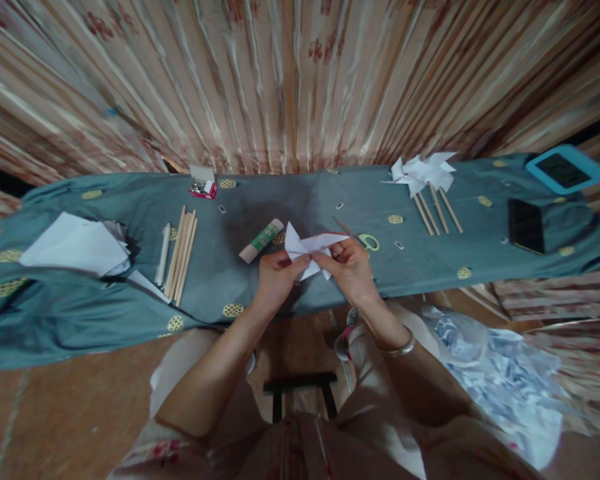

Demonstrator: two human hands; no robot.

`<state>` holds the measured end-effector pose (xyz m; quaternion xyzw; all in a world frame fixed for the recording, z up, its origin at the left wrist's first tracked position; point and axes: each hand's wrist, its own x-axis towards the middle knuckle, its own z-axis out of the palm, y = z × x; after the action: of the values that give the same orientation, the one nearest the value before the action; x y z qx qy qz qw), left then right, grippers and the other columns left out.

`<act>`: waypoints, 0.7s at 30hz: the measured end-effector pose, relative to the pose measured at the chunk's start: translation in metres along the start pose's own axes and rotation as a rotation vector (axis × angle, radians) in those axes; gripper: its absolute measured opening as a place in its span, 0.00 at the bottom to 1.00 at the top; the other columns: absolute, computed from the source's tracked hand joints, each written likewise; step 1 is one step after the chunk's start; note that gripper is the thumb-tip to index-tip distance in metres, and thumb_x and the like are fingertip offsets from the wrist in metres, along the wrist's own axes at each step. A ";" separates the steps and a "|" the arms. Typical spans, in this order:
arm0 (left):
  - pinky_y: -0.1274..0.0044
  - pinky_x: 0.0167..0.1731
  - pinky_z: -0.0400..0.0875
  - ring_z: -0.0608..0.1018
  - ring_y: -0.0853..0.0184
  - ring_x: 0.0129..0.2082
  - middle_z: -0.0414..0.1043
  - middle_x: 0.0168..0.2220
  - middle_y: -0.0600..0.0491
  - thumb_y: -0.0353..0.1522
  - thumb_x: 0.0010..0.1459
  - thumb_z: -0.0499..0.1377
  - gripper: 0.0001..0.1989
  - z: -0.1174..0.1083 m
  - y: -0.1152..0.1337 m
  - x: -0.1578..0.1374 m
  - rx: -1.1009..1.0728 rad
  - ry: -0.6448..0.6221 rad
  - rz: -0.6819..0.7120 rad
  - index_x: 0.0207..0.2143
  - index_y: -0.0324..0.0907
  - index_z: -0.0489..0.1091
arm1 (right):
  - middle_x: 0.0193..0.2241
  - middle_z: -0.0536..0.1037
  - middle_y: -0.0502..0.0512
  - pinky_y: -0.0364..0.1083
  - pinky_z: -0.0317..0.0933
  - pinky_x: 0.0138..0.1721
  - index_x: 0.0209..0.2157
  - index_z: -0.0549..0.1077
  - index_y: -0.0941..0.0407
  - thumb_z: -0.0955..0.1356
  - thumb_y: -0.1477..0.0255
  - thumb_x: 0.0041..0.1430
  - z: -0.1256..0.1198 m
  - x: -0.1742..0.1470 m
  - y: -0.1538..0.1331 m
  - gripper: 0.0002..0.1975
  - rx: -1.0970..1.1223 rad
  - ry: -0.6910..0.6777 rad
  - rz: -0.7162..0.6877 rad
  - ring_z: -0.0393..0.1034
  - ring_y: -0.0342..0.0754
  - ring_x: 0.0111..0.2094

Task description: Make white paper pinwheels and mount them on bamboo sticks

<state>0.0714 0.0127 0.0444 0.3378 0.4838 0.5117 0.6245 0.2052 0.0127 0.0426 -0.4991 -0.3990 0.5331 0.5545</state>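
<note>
Above the table's near edge, a white paper pinwheel (300, 248) with folded blades is held between both hands. My left hand (279, 272) pinches it from the left, thumb near the centre. From the right, my right hand (350, 265) grips it the same way, its thumb meeting the other at the middle. Just left of the paper lies a glue stick (261, 241) with a green label. Scissors (368, 242) with a pale green handle rest right behind my right hand, partly hidden.
Paper sheets (75, 245) are stacked at the left, beside wooden sticks (181, 257) and a white pen-like stick (163, 255). A small red box (203, 187) holds metal bits. Finished pinwheels (423, 175), a phone (526, 227) and a blue-framed device (565, 169) lie right. A bag of paper scraps (505, 373) sits below.
</note>
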 end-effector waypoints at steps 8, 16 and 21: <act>0.78 0.24 0.68 0.72 0.70 0.21 0.76 0.21 0.55 0.41 0.34 0.75 0.16 -0.003 -0.008 0.005 0.029 0.013 0.019 0.20 0.40 0.78 | 0.23 0.76 0.44 0.44 0.68 0.30 0.34 0.73 0.53 0.78 0.66 0.40 -0.002 0.002 0.003 0.18 -0.071 -0.008 -0.014 0.71 0.44 0.27; 0.78 0.24 0.70 0.74 0.70 0.21 0.77 0.21 0.54 0.39 0.31 0.76 0.16 -0.003 -0.006 0.004 -0.016 -0.019 -0.002 0.22 0.40 0.79 | 0.24 0.79 0.46 0.45 0.69 0.31 0.32 0.73 0.54 0.81 0.62 0.35 -0.004 -0.001 -0.006 0.22 0.022 -0.055 0.059 0.73 0.44 0.27; 0.76 0.28 0.73 0.76 0.68 0.23 0.80 0.25 0.53 0.36 0.31 0.75 0.15 -0.007 -0.003 0.003 0.005 -0.051 0.013 0.24 0.40 0.80 | 0.17 0.72 0.42 0.44 0.67 0.28 0.28 0.73 0.54 0.81 0.60 0.35 -0.005 -0.003 -0.013 0.21 0.010 -0.128 0.098 0.69 0.43 0.22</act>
<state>0.0658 0.0144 0.0386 0.3557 0.4669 0.5057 0.6323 0.2118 0.0096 0.0553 -0.4801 -0.4060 0.5925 0.5036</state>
